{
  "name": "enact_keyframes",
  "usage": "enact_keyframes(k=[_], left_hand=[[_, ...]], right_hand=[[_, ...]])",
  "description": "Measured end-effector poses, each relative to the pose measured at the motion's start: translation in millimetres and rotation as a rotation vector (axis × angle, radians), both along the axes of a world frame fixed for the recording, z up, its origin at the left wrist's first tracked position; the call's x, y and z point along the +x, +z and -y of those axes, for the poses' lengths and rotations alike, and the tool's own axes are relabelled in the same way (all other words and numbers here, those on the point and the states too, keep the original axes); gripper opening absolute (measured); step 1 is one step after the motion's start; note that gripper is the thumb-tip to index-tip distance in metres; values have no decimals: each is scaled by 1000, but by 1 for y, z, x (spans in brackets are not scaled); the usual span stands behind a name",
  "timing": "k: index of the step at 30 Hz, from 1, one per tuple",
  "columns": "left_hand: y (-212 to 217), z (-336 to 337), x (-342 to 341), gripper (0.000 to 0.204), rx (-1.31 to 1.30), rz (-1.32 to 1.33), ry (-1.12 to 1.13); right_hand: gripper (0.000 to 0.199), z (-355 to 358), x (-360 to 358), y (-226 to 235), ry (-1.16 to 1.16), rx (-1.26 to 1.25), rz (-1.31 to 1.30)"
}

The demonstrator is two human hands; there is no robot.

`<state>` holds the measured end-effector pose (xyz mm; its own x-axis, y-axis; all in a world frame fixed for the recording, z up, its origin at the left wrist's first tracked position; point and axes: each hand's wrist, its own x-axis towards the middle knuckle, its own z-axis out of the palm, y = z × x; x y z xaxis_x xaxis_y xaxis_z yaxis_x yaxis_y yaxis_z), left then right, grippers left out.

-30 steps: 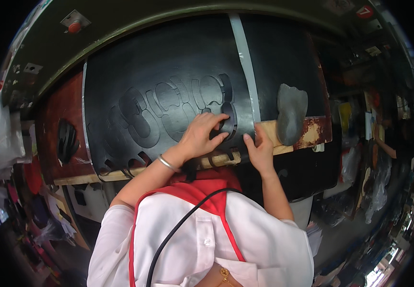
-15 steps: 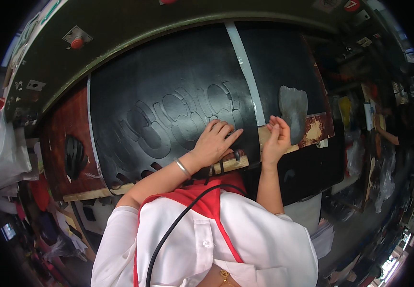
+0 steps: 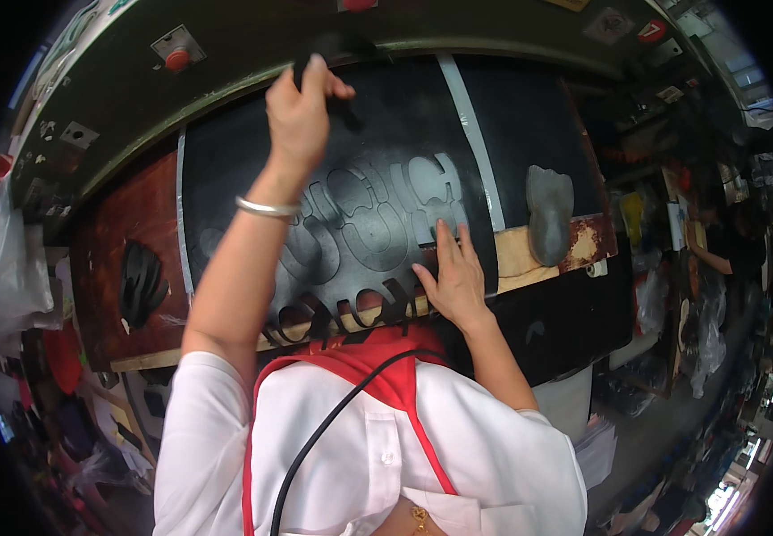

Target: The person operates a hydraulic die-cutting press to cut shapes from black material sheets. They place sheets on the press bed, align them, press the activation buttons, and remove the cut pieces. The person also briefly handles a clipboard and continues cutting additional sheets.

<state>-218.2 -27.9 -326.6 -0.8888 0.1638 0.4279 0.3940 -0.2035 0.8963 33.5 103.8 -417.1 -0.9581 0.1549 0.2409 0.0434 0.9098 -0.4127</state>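
Black sheet (image 3: 404,116) flat, curved outlines (image 3: 382,239) cut in; dark piece (image 3: 352,116), blurred, in left hand (image 3: 297,121).

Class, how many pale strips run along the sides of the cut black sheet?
2: a left strip at the left edge of the black sheet, and a right strip beyond the right hand.

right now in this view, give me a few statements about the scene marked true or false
1. The left hand is empty. False: it holds a dark, blurred piece.
2. The right hand has its fingers spread over the black sheet. True.
3. The silver bangle is worn on the right arm. False: it is on the left.
4. The grey slab lies to the right of the right hand. True.
5. Both hands wear gloves. False: both are bare.
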Motion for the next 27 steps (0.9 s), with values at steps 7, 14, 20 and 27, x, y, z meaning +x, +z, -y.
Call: enact_keyframes(k=[7, 14, 20, 27], left_hand=[[-30, 44, 53, 31, -644, -596, -69], [-112, 54, 146, 48, -799, -472, -277], [-116, 45, 120, 30, -642, 186, -221], [-62, 59, 35, 24, 95, 462, 53]], right_hand=[[42, -5, -9, 0, -69, -598, 480], [46, -23, -30, -12, 13, -2216, 471], [26, 34, -20, -2, -111, -522, -90], [52, 71, -27, 1, 133, 1, 256]])
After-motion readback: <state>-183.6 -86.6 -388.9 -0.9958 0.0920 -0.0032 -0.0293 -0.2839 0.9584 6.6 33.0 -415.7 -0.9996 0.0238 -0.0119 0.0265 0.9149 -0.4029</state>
